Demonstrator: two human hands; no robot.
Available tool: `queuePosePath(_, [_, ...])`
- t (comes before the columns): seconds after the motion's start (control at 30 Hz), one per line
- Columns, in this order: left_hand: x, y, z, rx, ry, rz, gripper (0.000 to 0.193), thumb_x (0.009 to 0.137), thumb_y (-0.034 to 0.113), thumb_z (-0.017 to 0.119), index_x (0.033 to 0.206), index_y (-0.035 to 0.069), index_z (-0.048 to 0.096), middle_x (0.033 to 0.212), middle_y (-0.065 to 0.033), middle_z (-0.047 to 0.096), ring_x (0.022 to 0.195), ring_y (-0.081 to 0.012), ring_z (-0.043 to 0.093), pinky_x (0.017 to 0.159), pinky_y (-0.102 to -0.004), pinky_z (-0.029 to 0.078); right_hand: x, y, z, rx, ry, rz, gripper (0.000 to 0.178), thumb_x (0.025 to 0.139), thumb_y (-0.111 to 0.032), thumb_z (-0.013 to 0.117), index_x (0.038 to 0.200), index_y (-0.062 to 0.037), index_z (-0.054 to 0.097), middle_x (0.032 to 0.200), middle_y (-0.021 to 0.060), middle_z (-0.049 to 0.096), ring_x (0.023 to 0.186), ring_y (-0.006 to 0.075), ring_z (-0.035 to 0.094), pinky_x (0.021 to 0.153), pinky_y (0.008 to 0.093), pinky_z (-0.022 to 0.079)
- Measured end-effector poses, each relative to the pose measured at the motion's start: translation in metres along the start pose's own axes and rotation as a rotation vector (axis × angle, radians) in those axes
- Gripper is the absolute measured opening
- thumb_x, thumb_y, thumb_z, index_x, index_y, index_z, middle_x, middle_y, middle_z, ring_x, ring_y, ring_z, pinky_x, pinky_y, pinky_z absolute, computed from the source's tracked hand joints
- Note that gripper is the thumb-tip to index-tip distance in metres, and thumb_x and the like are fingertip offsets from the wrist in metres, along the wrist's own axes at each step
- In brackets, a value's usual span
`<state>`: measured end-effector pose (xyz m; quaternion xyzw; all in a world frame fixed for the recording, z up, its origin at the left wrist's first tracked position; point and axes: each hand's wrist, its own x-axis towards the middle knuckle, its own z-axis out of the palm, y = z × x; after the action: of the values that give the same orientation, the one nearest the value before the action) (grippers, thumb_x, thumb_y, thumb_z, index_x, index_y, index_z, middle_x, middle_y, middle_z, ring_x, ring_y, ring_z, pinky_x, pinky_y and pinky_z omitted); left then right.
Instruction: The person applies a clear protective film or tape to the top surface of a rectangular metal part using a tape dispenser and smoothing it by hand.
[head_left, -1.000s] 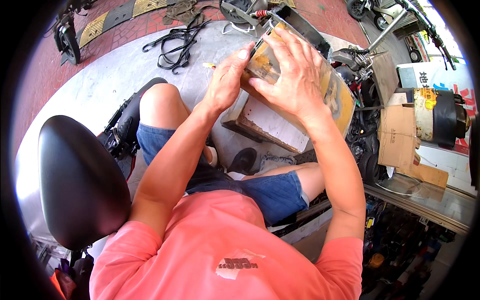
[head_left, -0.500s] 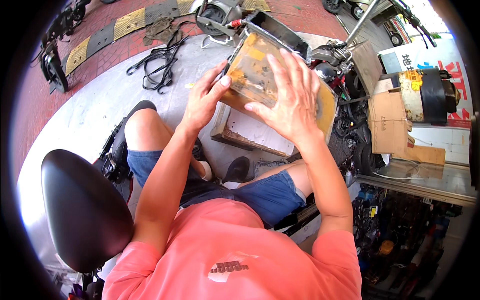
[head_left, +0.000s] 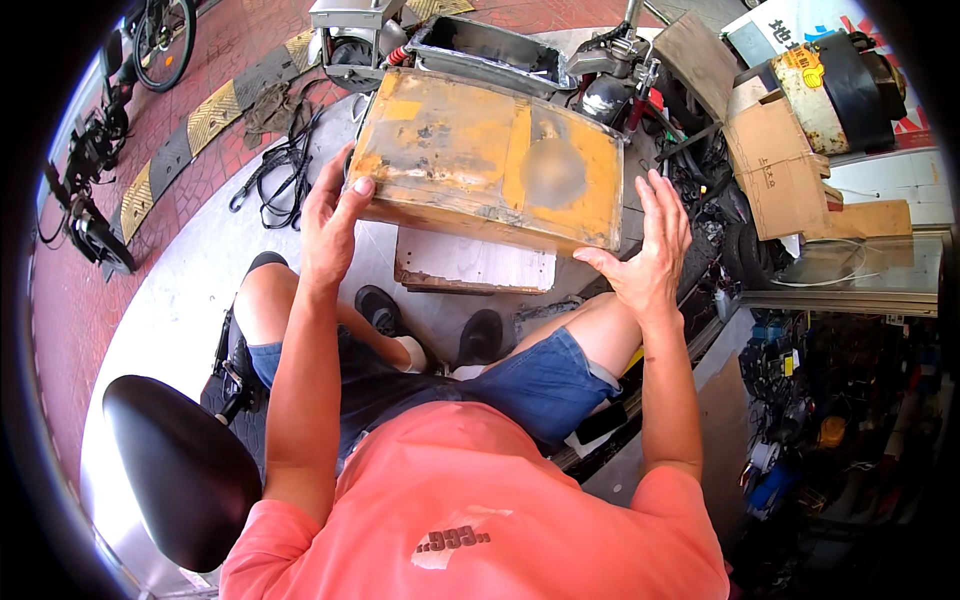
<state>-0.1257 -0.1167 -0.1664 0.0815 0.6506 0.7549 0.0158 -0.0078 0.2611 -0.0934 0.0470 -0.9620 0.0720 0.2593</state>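
Squarely at twelve o'clock, a scuffed, yellow-brown rectangular block (head_left: 485,160) of unclear material partly hides a shallow white-bottomed tray (head_left: 478,264). The bare left hand (head_left: 329,218) pinches its end at eleven; the bare right hand (head_left: 648,248), spread at one, should steady the opposite end.

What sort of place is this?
It looks like an outdoor repair spot, perhaps for scooters: there's a red coil spring, a black wheel on the left, and jumbled equipment on the right.
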Motion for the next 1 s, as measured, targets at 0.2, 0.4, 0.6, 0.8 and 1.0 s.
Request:
queuePosePath(0.2, [0.003, 0.008, 0.003, 0.102, 0.008, 0.002, 0.068, 0.103, 0.027, 0.063, 0.157, -0.008, 0.046, 0.145, -0.0154, 0.061, 0.135, -0.0214, 0.054, 0.118, -0.0346, 0.037, -0.033, 0.038, -0.019, 0.190, -0.024, 0.203, 0.090, 0.076, -0.039, 0.095, 0.150, -0.0041, 0.058, 0.155, 0.0186, 0.056, 0.142, 0.0392, 0.053, 0.118, 0.0516, 0.041])
queuePosePath(0.4, [0.002, 0.017, 0.013, 0.287, 0.102, -0.009, 0.066, 0.102, 0.025, 0.058, 0.157, -0.009, 0.047, 0.149, -0.0212, 0.060, 0.132, -0.0242, 0.059, 0.116, -0.0336, 0.041, -0.177, 0.139, -0.028, 0.312, 0.224, 0.871, 0.057, 0.098, -0.028, 0.079, 0.145, 0.0005, 0.062, 0.143, 0.0189, 0.066, 0.129, 0.0304, 0.065, 0.111, 0.0440, 0.048])
queuePosePath(0.6, [-0.003, 0.062, 0.049, 1.035, 0.176, 0.171, 0.110, 0.090, 0.061, 0.079, 0.164, -0.006, 0.033, 0.162, -0.0314, 0.045, 0.152, -0.0422, 0.043, 0.125, -0.0465, 0.035, -0.362, 0.151, -0.012, 0.319, 0.304, 1.304, 0.048, 0.101, -0.019, 0.078, 0.140, 0.0049, 0.064, 0.135, 0.0175, 0.071, 0.120, 0.0243, 0.069, 0.105, 0.0358, 0.053])
queuePosePath(0.8, [0.009, 0.066, 0.080, 1.323, 0.066, 0.153, 0.134, 0.075, 0.084, 0.078, 0.168, 0.002, 0.028, 0.168, -0.0302, 0.035, 0.155, -0.0471, 0.037, 0.125, -0.0581, 0.033, -0.441, 0.117, 0.017, 0.361, 0.288, 1.411, 0.046, 0.100, -0.017, 0.078, 0.138, 0.0051, 0.064, 0.133, 0.0174, 0.072, 0.117, 0.0247, 0.070, 0.105, 0.0361, 0.054])
queuePosePath(1.0, [0.072, 0.025, -0.035, 0.927, 0.305, 0.302, 0.058, 0.096, 0.039, 0.080, 0.140, 0.004, 0.068, 0.128, -0.0189, 0.076, 0.112, -0.0279, 0.073, 0.090, -0.0400, 0.058, -0.430, 0.108, 0.009, 0.119, 0.390, 1.311, 0.034, 0.096, -0.027, 0.083, 0.118, -0.0012, 0.076, 0.108, 0.0126, 0.077, 0.095, 0.0229, 0.072, 0.089, 0.0363, 0.057])
